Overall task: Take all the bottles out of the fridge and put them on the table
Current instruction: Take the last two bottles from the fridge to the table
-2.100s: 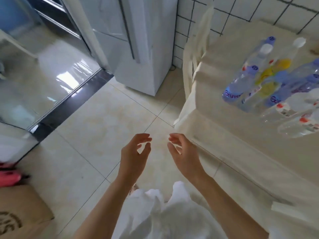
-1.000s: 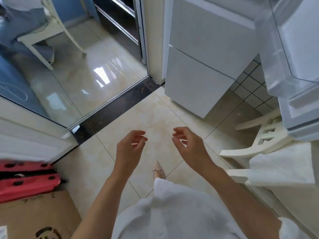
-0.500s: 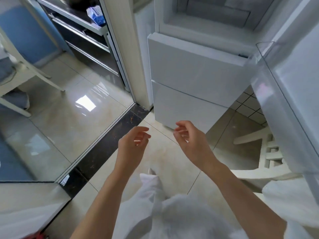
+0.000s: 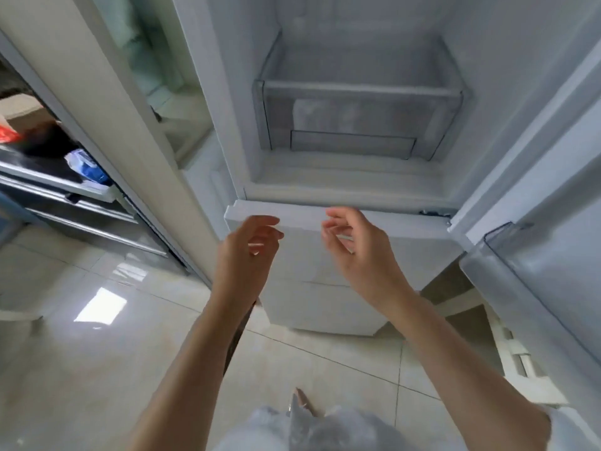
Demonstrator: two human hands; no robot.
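i'm at the open fridge (image 4: 357,177), looking for another bottle to carry to the surface. none shows in the part i can see; the clear drawer (image 4: 357,118) looks empty, though its frosted front is hard to read, and the upper shelves are out of view. next i should probably look higher, or check the door bin (image 4: 533,281) on my right. my left hand (image 4: 247,252) and right hand (image 4: 354,249) hover side by side before the closed lower door, fingers loosely curled, holding nothing.
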